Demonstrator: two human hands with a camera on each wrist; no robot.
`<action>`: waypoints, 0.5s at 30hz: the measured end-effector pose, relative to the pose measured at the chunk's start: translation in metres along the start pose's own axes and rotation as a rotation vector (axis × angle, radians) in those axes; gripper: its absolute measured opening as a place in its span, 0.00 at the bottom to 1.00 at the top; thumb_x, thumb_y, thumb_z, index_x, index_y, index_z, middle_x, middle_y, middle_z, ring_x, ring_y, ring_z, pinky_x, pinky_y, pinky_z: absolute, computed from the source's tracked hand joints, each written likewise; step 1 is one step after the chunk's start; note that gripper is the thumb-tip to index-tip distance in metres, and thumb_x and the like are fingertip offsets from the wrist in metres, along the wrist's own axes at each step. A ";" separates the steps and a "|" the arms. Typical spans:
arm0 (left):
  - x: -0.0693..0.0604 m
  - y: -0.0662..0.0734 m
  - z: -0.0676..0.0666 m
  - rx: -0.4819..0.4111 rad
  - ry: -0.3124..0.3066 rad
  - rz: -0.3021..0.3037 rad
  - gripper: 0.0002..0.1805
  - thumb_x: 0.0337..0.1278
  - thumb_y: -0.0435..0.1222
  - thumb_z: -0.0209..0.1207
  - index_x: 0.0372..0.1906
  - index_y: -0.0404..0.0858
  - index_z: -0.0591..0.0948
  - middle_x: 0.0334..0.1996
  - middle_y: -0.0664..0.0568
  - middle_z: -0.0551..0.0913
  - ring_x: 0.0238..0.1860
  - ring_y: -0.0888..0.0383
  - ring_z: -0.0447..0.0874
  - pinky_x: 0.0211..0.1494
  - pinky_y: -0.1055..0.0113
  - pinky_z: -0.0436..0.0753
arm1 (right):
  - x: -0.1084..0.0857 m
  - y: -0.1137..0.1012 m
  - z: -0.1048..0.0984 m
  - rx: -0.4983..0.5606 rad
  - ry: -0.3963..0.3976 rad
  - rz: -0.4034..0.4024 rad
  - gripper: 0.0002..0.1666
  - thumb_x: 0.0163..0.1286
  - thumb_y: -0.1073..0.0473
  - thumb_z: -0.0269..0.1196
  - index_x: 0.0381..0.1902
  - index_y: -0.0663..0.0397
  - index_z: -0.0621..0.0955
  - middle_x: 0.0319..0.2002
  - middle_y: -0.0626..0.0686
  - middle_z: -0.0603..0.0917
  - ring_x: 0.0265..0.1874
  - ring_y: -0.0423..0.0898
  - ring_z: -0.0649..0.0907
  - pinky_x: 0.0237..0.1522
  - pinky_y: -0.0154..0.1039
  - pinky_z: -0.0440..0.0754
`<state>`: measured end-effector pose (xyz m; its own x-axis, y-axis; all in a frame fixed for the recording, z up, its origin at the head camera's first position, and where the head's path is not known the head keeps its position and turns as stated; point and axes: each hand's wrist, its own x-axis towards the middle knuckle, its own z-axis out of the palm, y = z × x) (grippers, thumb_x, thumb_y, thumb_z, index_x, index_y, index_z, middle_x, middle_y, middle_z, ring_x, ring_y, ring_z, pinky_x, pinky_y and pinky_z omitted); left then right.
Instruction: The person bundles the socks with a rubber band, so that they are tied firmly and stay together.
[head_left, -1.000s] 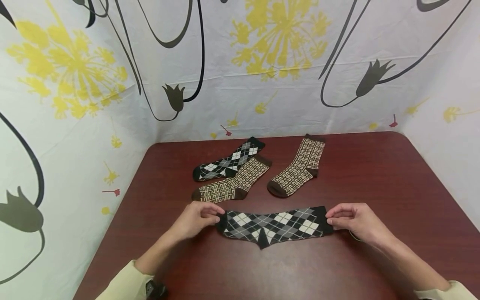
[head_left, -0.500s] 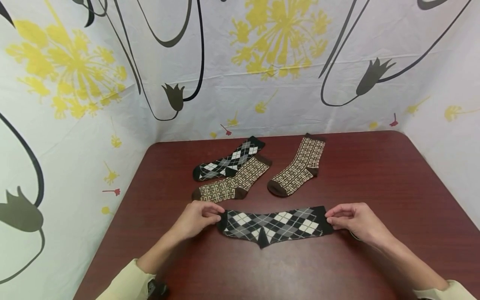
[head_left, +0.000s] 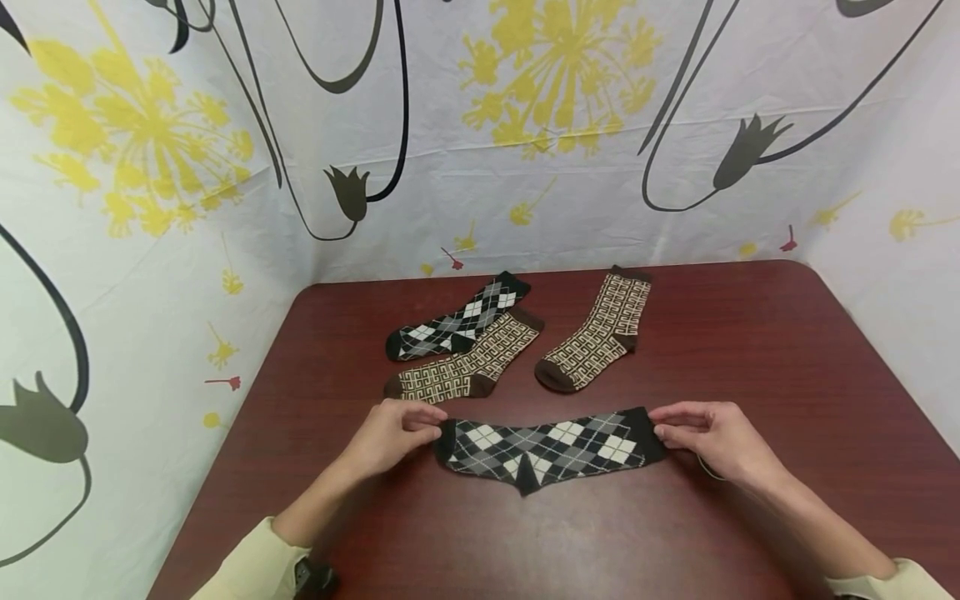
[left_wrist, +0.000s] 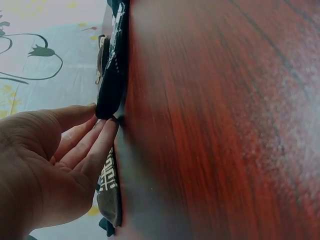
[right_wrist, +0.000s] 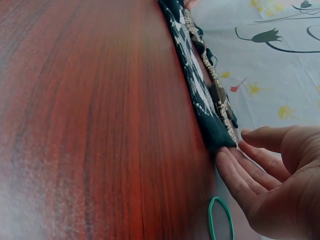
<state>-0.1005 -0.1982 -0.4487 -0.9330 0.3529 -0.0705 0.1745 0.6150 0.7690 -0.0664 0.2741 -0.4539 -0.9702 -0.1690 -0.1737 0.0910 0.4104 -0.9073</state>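
A black, grey and white argyle sock [head_left: 562,446] lies stretched sideways on the table, toe left, heel pointing toward me. At its toe, my left hand [head_left: 393,437] pinches the tip; in the left wrist view the thumb lies on the upper side of the argyle sock [left_wrist: 112,92] with fingers at the lower edge. My right hand [head_left: 720,437] is at the black cuff. From the right wrist, its fingertips [right_wrist: 225,156] touch the cuff's end while the thumb stands apart from it.
Behind lie another argyle sock [head_left: 457,325], partly overlapped by a brown-and-cream patterned sock [head_left: 480,358], and a second patterned sock [head_left: 596,333] to their right. A dark red wooden table [head_left: 750,350] meets a white printed cloth [head_left: 585,233] at its back edge.
My right thumb and fingers have parted at the cuff, and the cuff's far corner has shifted slightly. The left hand has stayed nearly still at the toe.
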 end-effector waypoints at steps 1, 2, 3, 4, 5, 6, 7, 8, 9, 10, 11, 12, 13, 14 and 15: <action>0.000 0.000 0.000 -0.002 0.002 -0.002 0.11 0.64 0.33 0.73 0.50 0.43 0.91 0.46 0.53 0.92 0.45 0.58 0.92 0.52 0.62 0.88 | 0.000 -0.001 0.000 -0.006 0.008 -0.006 0.20 0.73 0.64 0.71 0.58 0.71 0.85 0.51 0.65 0.89 0.41 0.39 0.91 0.39 0.35 0.88; 0.000 0.001 -0.001 -0.004 0.005 0.000 0.11 0.64 0.33 0.73 0.50 0.43 0.91 0.46 0.53 0.92 0.46 0.58 0.92 0.52 0.62 0.88 | 0.000 -0.002 -0.001 -0.024 0.017 -0.014 0.21 0.73 0.63 0.72 0.59 0.70 0.85 0.52 0.65 0.89 0.42 0.37 0.90 0.40 0.34 0.88; 0.000 0.001 -0.002 -0.009 0.006 0.001 0.11 0.64 0.33 0.73 0.51 0.42 0.91 0.47 0.53 0.92 0.46 0.58 0.92 0.52 0.62 0.88 | 0.000 -0.002 -0.001 -0.040 0.024 -0.019 0.22 0.72 0.62 0.72 0.59 0.68 0.85 0.53 0.64 0.89 0.43 0.36 0.90 0.41 0.33 0.87; 0.000 0.001 -0.002 -0.012 0.009 0.003 0.11 0.65 0.33 0.72 0.51 0.42 0.91 0.47 0.53 0.92 0.46 0.58 0.92 0.53 0.62 0.88 | 0.000 -0.004 -0.002 -0.064 0.031 -0.026 0.22 0.72 0.60 0.73 0.60 0.67 0.85 0.54 0.63 0.89 0.44 0.34 0.89 0.42 0.31 0.86; 0.000 0.001 -0.002 -0.016 0.011 0.004 0.11 0.65 0.33 0.72 0.51 0.42 0.91 0.47 0.53 0.92 0.46 0.58 0.92 0.53 0.62 0.88 | 0.000 -0.004 -0.003 -0.083 0.038 -0.034 0.23 0.72 0.59 0.73 0.60 0.65 0.86 0.54 0.62 0.89 0.45 0.33 0.89 0.43 0.29 0.85; 0.000 0.001 -0.003 -0.021 0.012 0.008 0.12 0.65 0.32 0.72 0.51 0.41 0.91 0.47 0.53 0.92 0.46 0.58 0.92 0.53 0.62 0.87 | 0.001 -0.005 -0.004 -0.100 0.043 -0.042 0.23 0.72 0.58 0.73 0.61 0.64 0.86 0.55 0.61 0.89 0.45 0.32 0.88 0.44 0.27 0.84; 0.000 0.001 -0.003 -0.026 0.014 0.009 0.12 0.65 0.32 0.72 0.52 0.41 0.91 0.47 0.53 0.92 0.47 0.58 0.92 0.53 0.62 0.87 | 0.001 -0.005 -0.004 -0.111 0.050 -0.046 0.24 0.72 0.57 0.73 0.61 0.63 0.86 0.55 0.61 0.89 0.46 0.31 0.88 0.45 0.25 0.83; 0.000 0.001 -0.003 -0.029 0.017 0.015 0.12 0.65 0.32 0.72 0.52 0.41 0.91 0.47 0.53 0.92 0.47 0.57 0.92 0.53 0.63 0.87 | 0.001 -0.005 -0.005 -0.119 0.052 -0.051 0.25 0.72 0.56 0.73 0.62 0.63 0.85 0.55 0.60 0.89 0.47 0.30 0.88 0.45 0.24 0.81; 0.001 0.001 -0.004 -0.034 0.019 0.016 0.12 0.65 0.32 0.72 0.52 0.40 0.91 0.47 0.53 0.92 0.47 0.58 0.92 0.54 0.63 0.87 | 0.001 -0.005 -0.005 -0.113 0.051 -0.056 0.25 0.73 0.56 0.73 0.63 0.63 0.85 0.55 0.61 0.89 0.47 0.30 0.88 0.46 0.23 0.81; 0.001 0.001 -0.004 -0.036 0.023 0.020 0.12 0.66 0.32 0.72 0.53 0.40 0.91 0.46 0.53 0.92 0.47 0.57 0.92 0.53 0.64 0.87 | 0.001 -0.005 -0.005 -0.111 0.052 -0.060 0.26 0.73 0.56 0.73 0.63 0.64 0.84 0.56 0.61 0.89 0.48 0.30 0.87 0.47 0.22 0.80; 0.001 0.000 -0.005 -0.040 0.025 0.026 0.13 0.66 0.32 0.72 0.53 0.39 0.90 0.46 0.52 0.92 0.47 0.57 0.92 0.53 0.64 0.87 | 0.002 -0.004 -0.006 -0.102 0.050 -0.062 0.27 0.73 0.56 0.73 0.64 0.64 0.84 0.57 0.62 0.88 0.48 0.30 0.87 0.47 0.22 0.80; 0.002 0.001 -0.005 -0.045 0.027 0.029 0.13 0.66 0.32 0.72 0.54 0.38 0.90 0.46 0.52 0.92 0.47 0.57 0.92 0.53 0.64 0.87 | 0.002 -0.004 -0.006 -0.095 0.049 -0.066 0.28 0.73 0.56 0.73 0.65 0.65 0.83 0.58 0.62 0.88 0.49 0.30 0.87 0.48 0.22 0.80; 0.002 0.001 -0.006 -0.050 0.031 0.032 0.14 0.66 0.32 0.72 0.54 0.38 0.90 0.47 0.52 0.92 0.47 0.57 0.92 0.53 0.64 0.87 | 0.002 -0.003 -0.006 -0.084 0.048 -0.071 0.28 0.73 0.57 0.73 0.66 0.65 0.82 0.58 0.62 0.87 0.49 0.30 0.87 0.48 0.22 0.80; 0.002 0.001 -0.006 -0.055 0.034 0.036 0.14 0.65 0.32 0.72 0.54 0.37 0.90 0.47 0.51 0.92 0.48 0.57 0.92 0.53 0.64 0.87 | 0.002 -0.002 -0.007 -0.078 0.049 -0.077 0.29 0.74 0.57 0.72 0.67 0.66 0.81 0.59 0.63 0.87 0.50 0.30 0.87 0.48 0.22 0.80; 0.003 0.001 -0.007 -0.062 0.036 0.037 0.14 0.65 0.31 0.72 0.55 0.37 0.89 0.47 0.51 0.92 0.48 0.57 0.92 0.53 0.64 0.87 | 0.002 -0.002 -0.007 -0.070 0.050 -0.085 0.29 0.74 0.57 0.72 0.67 0.66 0.81 0.60 0.63 0.86 0.51 0.30 0.87 0.49 0.22 0.80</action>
<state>-0.1048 -0.2014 -0.4433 -0.9371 0.3486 -0.0190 0.1908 0.5569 0.8083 -0.0701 0.2790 -0.4497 -0.9839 -0.1615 -0.0761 -0.0065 0.4583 -0.8888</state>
